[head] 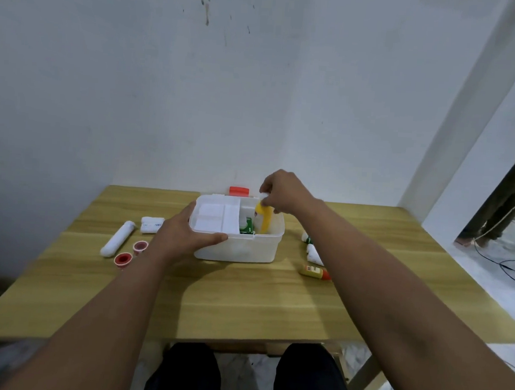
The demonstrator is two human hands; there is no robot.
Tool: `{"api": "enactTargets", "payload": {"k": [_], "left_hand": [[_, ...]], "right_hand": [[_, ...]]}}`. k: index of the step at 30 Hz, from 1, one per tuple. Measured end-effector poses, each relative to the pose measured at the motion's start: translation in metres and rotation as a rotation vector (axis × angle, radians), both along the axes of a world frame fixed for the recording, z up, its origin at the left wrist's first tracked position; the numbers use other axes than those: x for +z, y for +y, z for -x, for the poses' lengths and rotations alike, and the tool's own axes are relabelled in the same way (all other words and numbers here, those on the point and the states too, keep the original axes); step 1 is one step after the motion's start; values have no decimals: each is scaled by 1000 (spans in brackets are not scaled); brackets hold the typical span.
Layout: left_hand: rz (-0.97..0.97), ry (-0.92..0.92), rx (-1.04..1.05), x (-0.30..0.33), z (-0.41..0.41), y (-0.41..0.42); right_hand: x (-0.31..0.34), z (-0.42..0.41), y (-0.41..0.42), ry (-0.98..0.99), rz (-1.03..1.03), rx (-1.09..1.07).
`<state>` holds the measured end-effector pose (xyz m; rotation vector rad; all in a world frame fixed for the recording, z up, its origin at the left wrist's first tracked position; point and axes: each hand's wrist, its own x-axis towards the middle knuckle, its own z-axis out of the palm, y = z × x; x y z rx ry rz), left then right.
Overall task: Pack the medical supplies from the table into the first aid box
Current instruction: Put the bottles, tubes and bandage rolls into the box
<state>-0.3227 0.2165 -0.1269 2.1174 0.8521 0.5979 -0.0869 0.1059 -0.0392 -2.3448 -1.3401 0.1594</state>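
Red-capped jars (131,253) sit left of box (237,248).

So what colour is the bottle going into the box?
Yellow bottle with a white cap, held by the right hand; seen in the head view.

The table (242,300) is pale wood grain with a smooth, slightly satiny top (could be laminate, hard to say). The first aid box (237,249) looks like milky translucent plastic, matt, and its tray insert (218,219) is the same stuff. The yellow bottle (265,221) is glossy plastic. The white tube (117,238) is smooth too. The wall (197,84) is matt paint.
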Motion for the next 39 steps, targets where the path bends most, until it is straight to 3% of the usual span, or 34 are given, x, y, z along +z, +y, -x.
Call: {"api": "enactTargets", "payload": {"k": [8, 11, 15, 18, 23, 26, 35, 39], "left_hand": [[1, 19, 14, -3, -1, 3], [-9, 23, 3, -3, -1, 3], [-9, 24, -4, -3, 0, 5], [-10, 0, -7, -3, 0, 5], [-25, -17, -14, -2, -2, 4], [-24, -13, -22, -2, -2, 4], [-28, 9, -15, -3, -3, 6], [-31, -1, -15, -3, -3, 6]], "right_hand": [[-14, 0, 3, 52, -24, -11], [-2, -7, -6, 125, -164, -29], [10, -27, -32, 24, -280, -100], [6, -46, -60, -37, -162, -145], [-29, -77, -101, -56, 280, -252], [-50, -85, -120, -30, 399, -300], [-67, -94, -131, 3, 411, -339], [-59, -97, -127, 141, 309, -354]]}}
